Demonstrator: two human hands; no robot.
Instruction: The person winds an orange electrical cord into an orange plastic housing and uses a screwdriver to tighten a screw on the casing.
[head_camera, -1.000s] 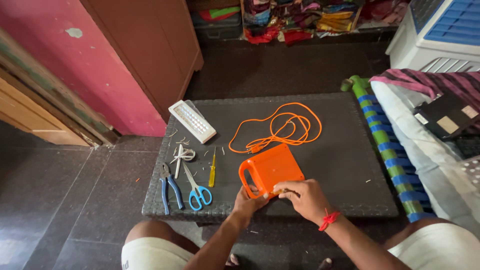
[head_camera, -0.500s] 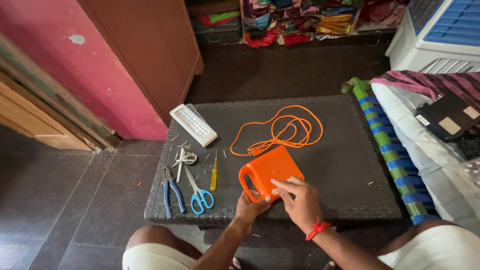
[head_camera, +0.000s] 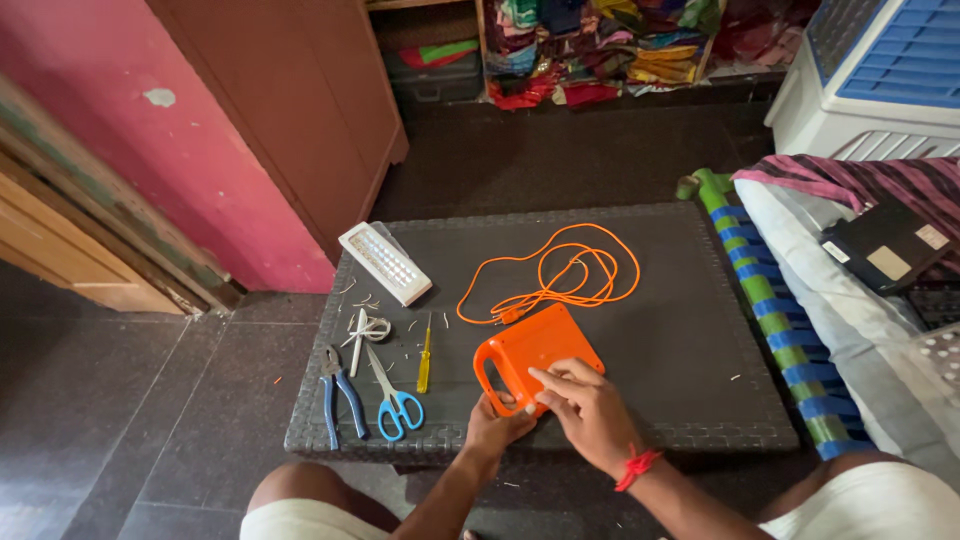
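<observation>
The dark grey woven tabletop (head_camera: 700, 300) is low and stands on a floor of dark grey tiles (head_camera: 120, 400). Near its front edge lies the orange plastic lamp housing with a handle slot (head_camera: 535, 355), slightly tilted. The left hand (head_camera: 497, 428) has a narrow grip on the lower edge of the housing, under the handle. The right hand (head_camera: 588, 408) rests on the housing with the forefinger stretched out flat on the orange surface; it grips nothing. An orange cable in loose loops (head_camera: 570, 275) lies just behind the housing and meets it at the top.

To the left on the tabletop are a yellow screwdriver (head_camera: 424, 358), scissors with blue handles (head_camera: 392, 398), pliers with blue handles (head_camera: 340, 395) and a white rectangular lamp panel (head_camera: 385, 263), with small wire bits between them.

On the left side of the room is a pink wall (head_camera: 120, 130) and a brown wooden cupboard (head_camera: 300, 110). At the back are heaps of colourful clothes (head_camera: 620, 40). On the right stands a white and blue air cooler (head_camera: 870, 80), and a bed with a striped green and blue edge (head_camera: 770, 300) is just beside the tabletop.
</observation>
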